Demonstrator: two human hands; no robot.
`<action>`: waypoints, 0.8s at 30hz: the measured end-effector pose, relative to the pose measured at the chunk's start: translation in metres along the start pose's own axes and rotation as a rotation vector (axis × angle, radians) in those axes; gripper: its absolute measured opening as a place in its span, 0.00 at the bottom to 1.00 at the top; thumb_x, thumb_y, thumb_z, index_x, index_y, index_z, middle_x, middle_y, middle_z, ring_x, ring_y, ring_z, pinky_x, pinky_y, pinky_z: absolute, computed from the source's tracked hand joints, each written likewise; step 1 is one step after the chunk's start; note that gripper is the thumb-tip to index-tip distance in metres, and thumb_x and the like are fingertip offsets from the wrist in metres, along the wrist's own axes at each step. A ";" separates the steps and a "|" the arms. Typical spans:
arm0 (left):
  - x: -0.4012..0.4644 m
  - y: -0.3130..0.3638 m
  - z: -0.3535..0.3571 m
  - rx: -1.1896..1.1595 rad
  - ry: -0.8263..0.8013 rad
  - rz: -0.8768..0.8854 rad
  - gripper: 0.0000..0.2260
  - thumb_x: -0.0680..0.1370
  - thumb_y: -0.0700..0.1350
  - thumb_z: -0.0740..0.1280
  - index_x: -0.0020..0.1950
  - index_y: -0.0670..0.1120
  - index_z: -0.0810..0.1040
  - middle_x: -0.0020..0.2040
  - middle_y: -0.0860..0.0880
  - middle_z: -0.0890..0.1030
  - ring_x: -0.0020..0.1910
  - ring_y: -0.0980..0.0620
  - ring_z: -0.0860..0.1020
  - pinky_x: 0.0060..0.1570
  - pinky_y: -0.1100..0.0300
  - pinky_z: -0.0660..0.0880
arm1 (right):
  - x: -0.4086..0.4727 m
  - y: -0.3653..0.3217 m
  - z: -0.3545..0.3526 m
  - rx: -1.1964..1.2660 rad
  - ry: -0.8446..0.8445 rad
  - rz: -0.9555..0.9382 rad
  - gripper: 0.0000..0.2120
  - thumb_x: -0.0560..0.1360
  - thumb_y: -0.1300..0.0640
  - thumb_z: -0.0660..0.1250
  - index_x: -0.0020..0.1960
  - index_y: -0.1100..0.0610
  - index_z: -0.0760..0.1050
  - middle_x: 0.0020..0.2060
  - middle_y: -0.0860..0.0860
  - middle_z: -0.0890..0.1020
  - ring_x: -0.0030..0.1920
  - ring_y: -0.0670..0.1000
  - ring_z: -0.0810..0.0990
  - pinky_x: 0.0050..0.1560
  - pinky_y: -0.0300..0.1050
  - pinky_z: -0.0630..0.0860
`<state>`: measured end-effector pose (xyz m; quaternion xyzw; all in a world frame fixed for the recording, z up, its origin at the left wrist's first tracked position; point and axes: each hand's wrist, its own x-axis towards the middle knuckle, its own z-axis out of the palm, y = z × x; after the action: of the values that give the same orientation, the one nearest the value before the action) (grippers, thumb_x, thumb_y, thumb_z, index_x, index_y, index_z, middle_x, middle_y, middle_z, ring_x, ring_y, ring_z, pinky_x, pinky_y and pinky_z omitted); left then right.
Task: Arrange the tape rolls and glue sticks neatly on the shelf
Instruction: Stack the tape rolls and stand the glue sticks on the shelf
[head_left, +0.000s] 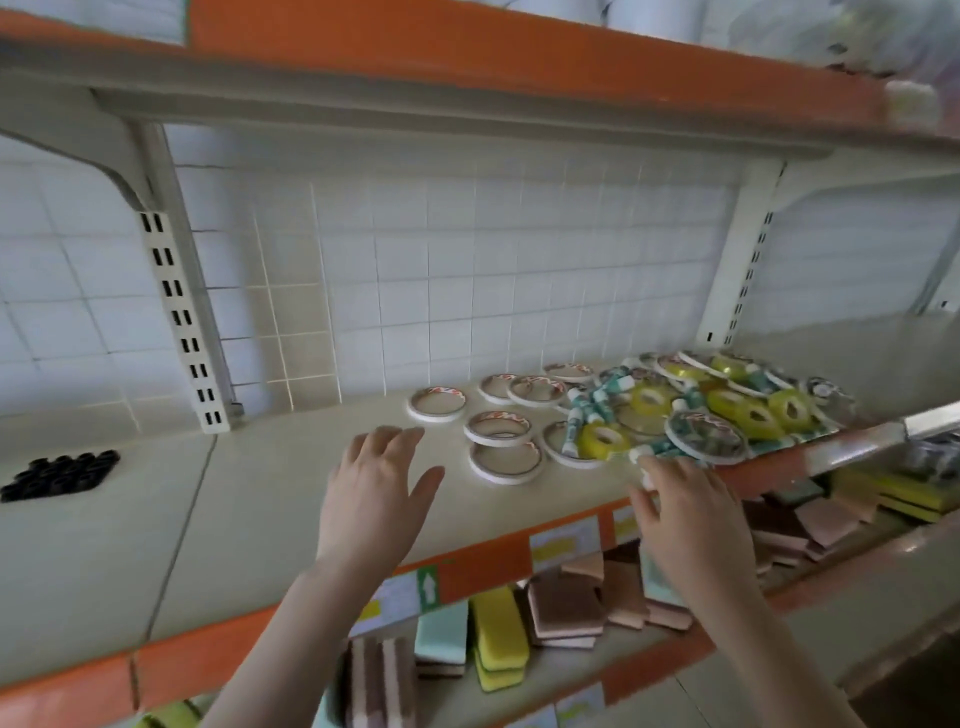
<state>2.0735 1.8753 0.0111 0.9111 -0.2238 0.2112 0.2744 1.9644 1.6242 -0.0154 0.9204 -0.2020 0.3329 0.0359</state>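
On the beige shelf (291, 499) lie several thin white tape rings (506, 460), spread flat left of a jumbled heap. The heap holds yellow tape rolls (605, 441), teal-and-white glue sticks (587, 413) and more white rings (706, 436), at the shelf's right end. My left hand (376, 493) hovers over the bare shelf with its fingers spread, holding nothing. My right hand (685, 512) is at the shelf's front edge, its fingertips touching a glue stick (652, 453) at the heap's near side; the grip is blurred.
A cluster of small black caps (60, 475) sits at the shelf's left. An orange-edged shelf (467, 47) hangs close overhead. Slotted uprights (179, 317) stand against the white tile wall. Sponges (498, 636) fill the shelf below.
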 end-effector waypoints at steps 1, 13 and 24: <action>0.005 0.006 0.006 0.007 -0.002 -0.001 0.19 0.75 0.51 0.68 0.64 0.45 0.75 0.61 0.46 0.77 0.61 0.43 0.72 0.57 0.50 0.69 | 0.006 0.008 0.005 0.011 0.001 -0.002 0.12 0.67 0.59 0.74 0.50 0.60 0.80 0.38 0.55 0.80 0.38 0.58 0.80 0.36 0.48 0.76; 0.086 0.059 0.086 -0.041 -0.118 0.042 0.15 0.77 0.49 0.64 0.63 0.47 0.76 0.60 0.47 0.76 0.61 0.46 0.71 0.56 0.54 0.70 | 0.068 0.062 0.058 0.075 0.043 0.036 0.09 0.69 0.62 0.72 0.48 0.63 0.79 0.39 0.58 0.80 0.39 0.61 0.79 0.37 0.50 0.76; 0.120 0.110 0.141 0.068 -0.403 0.045 0.12 0.80 0.51 0.57 0.60 0.50 0.75 0.56 0.50 0.80 0.55 0.46 0.77 0.50 0.51 0.75 | 0.117 0.102 0.073 0.146 -0.007 0.043 0.12 0.71 0.61 0.70 0.54 0.62 0.79 0.43 0.57 0.81 0.43 0.58 0.79 0.37 0.43 0.70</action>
<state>2.1505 1.6742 0.0094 0.9384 -0.2873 0.0384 0.1882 2.0497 1.4758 -0.0056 0.9171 -0.1970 0.3444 -0.0392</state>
